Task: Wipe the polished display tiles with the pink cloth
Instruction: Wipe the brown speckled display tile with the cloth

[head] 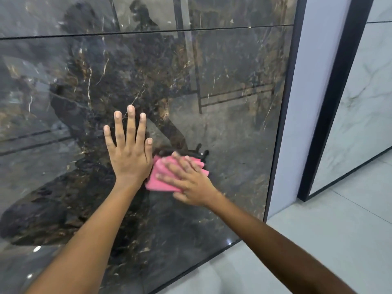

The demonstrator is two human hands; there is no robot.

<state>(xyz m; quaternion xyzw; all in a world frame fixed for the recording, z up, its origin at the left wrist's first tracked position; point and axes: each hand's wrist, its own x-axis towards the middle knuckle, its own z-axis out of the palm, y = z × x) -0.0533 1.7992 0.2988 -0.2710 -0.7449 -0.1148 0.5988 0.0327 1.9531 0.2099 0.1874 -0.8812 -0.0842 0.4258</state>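
A person's left hand [129, 153] lies flat on a dark polished display tile [222, 124], fingers spread and straight, holding nothing. Just to its right, touching its edge, the folded pink cloth [161, 177] is pressed against the same tile under the right hand [188, 181], whose fingers are spread flat over it — the hand is blurred.

The likeliest trouble is the bare left palm leaving fresh prints on the gloss, and, since the cloth is only pressed and not pinched, it could slide out from under the fingers and drop.

The tile is black marble with gold and white veins, mirror-bright with dim reflections. Right of the cloth stand a black frame edge [282, 124], a pale panel [297, 124], then a white marble tile [364, 102]. Grey floor [318, 240] lies below.
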